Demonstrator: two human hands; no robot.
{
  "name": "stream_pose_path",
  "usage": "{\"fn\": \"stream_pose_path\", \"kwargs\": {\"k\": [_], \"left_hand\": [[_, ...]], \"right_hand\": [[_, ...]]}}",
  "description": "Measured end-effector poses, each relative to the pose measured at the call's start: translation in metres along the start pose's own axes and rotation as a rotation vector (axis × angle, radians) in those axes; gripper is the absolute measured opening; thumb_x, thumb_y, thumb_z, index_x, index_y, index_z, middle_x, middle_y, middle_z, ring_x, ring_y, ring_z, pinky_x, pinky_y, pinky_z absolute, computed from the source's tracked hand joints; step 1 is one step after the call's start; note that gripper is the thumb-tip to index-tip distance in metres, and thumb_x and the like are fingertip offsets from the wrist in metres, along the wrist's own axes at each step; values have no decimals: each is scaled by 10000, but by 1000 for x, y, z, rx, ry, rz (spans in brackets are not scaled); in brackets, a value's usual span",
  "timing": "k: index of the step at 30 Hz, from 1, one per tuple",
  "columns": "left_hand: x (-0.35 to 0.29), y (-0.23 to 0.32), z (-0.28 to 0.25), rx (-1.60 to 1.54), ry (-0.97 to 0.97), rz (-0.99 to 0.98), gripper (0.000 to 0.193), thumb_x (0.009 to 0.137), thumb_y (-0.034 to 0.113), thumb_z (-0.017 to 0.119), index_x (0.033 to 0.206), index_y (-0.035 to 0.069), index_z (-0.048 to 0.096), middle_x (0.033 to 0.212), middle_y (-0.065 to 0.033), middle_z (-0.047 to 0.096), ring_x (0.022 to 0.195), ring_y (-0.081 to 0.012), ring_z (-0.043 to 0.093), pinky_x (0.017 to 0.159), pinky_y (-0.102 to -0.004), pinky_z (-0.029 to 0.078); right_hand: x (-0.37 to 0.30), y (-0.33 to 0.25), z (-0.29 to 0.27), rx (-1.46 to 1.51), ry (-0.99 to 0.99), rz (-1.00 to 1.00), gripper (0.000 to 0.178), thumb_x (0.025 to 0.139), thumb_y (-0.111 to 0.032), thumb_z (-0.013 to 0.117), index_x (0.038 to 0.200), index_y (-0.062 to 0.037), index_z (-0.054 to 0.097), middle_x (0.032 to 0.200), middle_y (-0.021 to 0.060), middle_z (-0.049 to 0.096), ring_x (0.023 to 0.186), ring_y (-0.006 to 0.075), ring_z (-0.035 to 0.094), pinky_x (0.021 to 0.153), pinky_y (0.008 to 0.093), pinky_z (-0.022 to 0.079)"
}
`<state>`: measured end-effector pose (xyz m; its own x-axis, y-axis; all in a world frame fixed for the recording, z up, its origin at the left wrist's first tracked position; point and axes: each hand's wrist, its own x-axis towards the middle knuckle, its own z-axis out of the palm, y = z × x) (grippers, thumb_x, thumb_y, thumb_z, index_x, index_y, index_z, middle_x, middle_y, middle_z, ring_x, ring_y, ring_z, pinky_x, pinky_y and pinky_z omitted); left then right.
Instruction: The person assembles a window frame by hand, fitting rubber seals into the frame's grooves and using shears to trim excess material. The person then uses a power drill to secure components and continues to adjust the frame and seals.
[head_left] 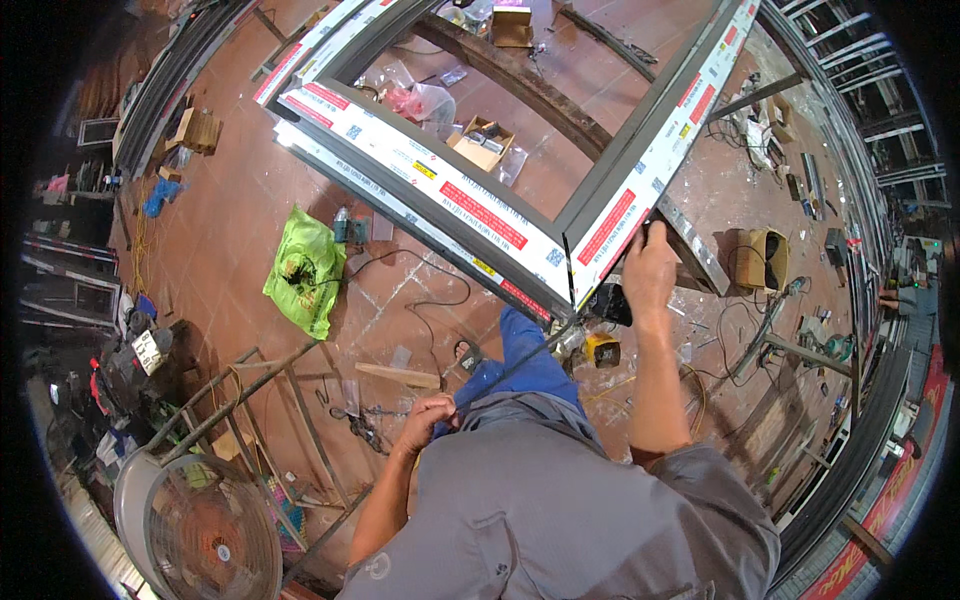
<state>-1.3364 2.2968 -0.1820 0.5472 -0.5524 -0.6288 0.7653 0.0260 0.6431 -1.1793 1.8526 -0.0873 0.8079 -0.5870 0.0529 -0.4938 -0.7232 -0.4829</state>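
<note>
A large dark grey window or door frame (480,212), partly covered in white, red and yellow printed film, lies raised in front of me with one corner toward my body. My right hand (650,268) grips the outer edge of its right side near that corner, fingers curled and partly hidden. By my hip, my left hand (424,420) is closed around a long thin dark strip (512,362). The strip runs up to the near corner and continues below my hand toward the lower left. Its exact kind is unclear.
Wooden beams (540,85) support the frame. A green bag (306,272), a cable (415,300) and a wood piece (398,375) lie on the tiled floor. At lower left stand a fan (205,530) and a metal rack (300,400). A cardboard box (752,258) is at right.
</note>
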Motion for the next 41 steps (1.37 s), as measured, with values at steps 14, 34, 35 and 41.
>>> {"fn": "stream_pose_path", "kwargs": {"k": [14,34,35,41], "left_hand": [[-35,-6,29,240,233,184,155,939,127,793,908,-22,767,881,-21,720,809,-104,639,711,-268,494],[88,75,120,235,6,16,234,836,153,896,880,32,701,802,48,630,794,-68,561,726,-259,459],[92,70,115,275,-1,-13,245,833,169,901,864,35,697,798,41,632,790,-74,563,727,-268,463],[82,-21,28,633,61,-238,316,801,312,931,837,70,730,800,-31,667,794,-108,591,744,-300,480]], "right_hand": [[6,3,5,-256,80,-73,188,1023,-214,514,989,-32,541,872,294,706,842,541,677,743,656,494],[318,111,-4,-419,30,-94,357,1044,-338,494,1196,-56,652,1163,324,709,1110,519,679,932,596,525],[339,132,-7,-438,49,-79,361,1046,-340,490,1210,-63,654,1172,321,709,1120,514,680,941,592,527],[380,118,-19,-227,-30,-67,514,1025,-452,555,1266,-8,644,1250,310,698,1189,480,676,979,599,514]]}}
